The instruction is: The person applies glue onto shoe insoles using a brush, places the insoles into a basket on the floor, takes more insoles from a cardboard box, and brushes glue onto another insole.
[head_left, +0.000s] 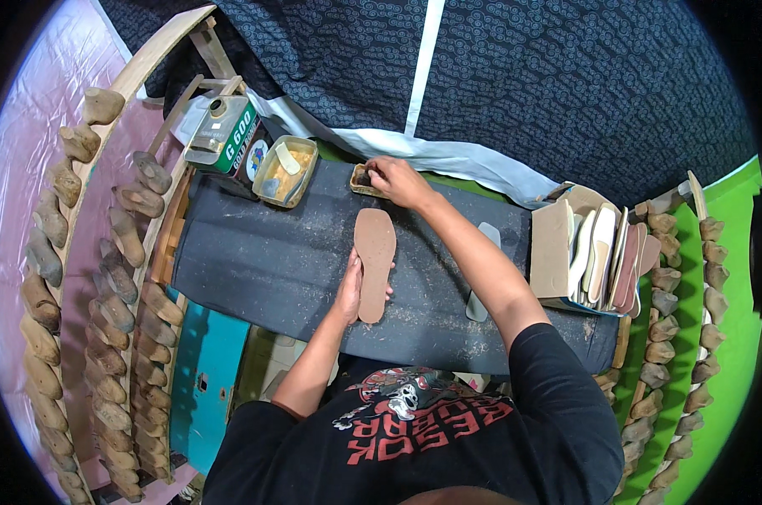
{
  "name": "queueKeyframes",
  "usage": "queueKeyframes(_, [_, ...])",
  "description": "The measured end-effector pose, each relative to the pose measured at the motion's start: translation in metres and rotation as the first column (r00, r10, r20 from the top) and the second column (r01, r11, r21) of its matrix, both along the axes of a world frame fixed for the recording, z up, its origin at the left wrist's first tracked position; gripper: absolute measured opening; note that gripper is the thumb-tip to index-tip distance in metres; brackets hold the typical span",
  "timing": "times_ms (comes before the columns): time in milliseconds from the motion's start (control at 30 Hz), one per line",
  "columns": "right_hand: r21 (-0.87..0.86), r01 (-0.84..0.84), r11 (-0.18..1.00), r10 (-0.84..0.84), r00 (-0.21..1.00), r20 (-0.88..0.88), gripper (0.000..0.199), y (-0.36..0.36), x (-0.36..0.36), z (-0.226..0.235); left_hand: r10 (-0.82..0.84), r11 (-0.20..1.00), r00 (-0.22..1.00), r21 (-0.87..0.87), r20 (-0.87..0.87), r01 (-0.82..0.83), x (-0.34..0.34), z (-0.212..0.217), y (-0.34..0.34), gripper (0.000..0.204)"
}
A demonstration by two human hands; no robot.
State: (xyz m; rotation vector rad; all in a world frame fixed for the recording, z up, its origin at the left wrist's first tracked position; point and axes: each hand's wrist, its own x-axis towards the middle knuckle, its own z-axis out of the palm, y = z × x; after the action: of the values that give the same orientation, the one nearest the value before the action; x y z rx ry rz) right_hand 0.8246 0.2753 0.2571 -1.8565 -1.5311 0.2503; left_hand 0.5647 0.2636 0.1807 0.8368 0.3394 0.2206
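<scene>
My left hand point(350, 291) is closed around a brown insole point(375, 261), held upright over the middle of the table with its wider end pointing away from me. The fingers wrap behind it and the tips show at its right edge. Past the far end of the insole, my right hand point(396, 179) dips into a small shallow tray point(363, 189) with dark contents too small to make out. Its fingers are pinched together, and whatever lies between them is hidden. Under my right forearm, partly covered, lies a grey insole-shaped piece point(477, 306).
A dark cloth covers the table point(263, 244), which is dusted with crumbs. At the back left stand a metal can point(229, 139) and a tub point(302, 158) of yellowish paste with spreaders. A cardboard box point(551, 252) of insoles is at right. Racks of wooden shoe lasts point(40, 299) flank both sides.
</scene>
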Motion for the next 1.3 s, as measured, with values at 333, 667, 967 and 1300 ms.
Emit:
queueKeyframes(333, [-0.057, 0.007, 0.998, -0.003, 0.997, 0.078, 0.028, -0.004, 0.013, 0.002, 0.029, 0.999, 1.0, 0.014, 0.001, -0.029, -0.009, 0.003, 0.0, 0.06])
queueKeyframes(667, [-0.022, 0.248, 0.968, -0.249, 0.964, -0.09, 0.026, -0.034, 0.027, 0.01, -0.026, 0.999, 1.0, 0.02, 0.003, 0.026, 0.0, 0.006, -0.003, 0.069])
queueKeyframes(967, [0.175, 0.464, 0.868, -0.306, 0.779, -0.547, 0.023, -0.1, 0.04, 0.042, -0.103, 0.994, 0.994, 0.047, 0.04, 0.101, 0.034, 0.023, -0.022, 0.07])
queueKeyframes(1300, [0.231, 0.254, 0.939, -0.277, 0.958, 0.071, 0.018, -0.191, 0.005, 0.074, -0.251, 0.964, 0.956, 0.124, 0.154, 0.233, 0.078, 0.039, -0.051, 0.074])
